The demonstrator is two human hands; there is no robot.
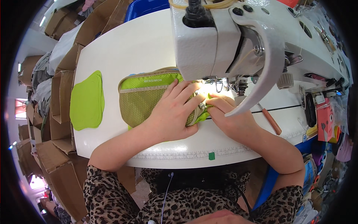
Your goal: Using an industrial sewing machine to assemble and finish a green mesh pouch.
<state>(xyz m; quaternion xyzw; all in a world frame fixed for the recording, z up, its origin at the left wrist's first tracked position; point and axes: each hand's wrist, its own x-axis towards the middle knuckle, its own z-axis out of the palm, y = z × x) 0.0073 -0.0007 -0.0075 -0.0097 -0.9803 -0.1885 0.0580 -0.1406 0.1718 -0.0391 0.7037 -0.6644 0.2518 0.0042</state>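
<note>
A green and khaki mesh-fronted pouch [140,108] lies under the white sewing machine [197,44], whose lamp lights the needle area [209,86]. My left hand [173,108] rests on the pouch, its fingers curved over the right part near the presser foot, pressing it down. Just right of the needle, my right hand [227,115] has its fingers closed on a strip of green fabric [203,116] at the pouch's edge. Part of the pouch is hidden behind my left hand and the machine head.
Green fabric pieces [86,100] lie stacked at the table's [115,44] left. A wooden-handled tool [271,121] lies right of my right hand. Cardboard boxes [56,175] crowd the left side, a blue bin [141,9] stands behind, and assorted items hang or lie at the far right.
</note>
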